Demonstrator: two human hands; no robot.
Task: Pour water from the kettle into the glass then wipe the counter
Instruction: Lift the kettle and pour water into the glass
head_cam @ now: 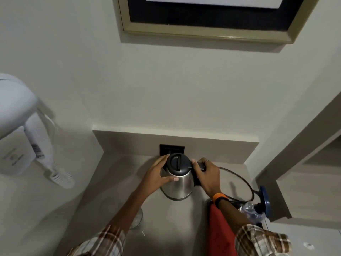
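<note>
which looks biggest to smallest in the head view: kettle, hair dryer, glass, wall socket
hair dryer, though nearness to the camera inflates it
kettle
glass and wall socket, both partly hidden, too alike to rank

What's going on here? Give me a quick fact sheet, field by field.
kettle: steel, upright, lid shut, on the counter
right hand: grips the kettle's handle
left hand: holds the kettle's side
glass: on the counter, partly under the left forearm
red cloth: beside the right forearm
pouring: not yet begun
</note>
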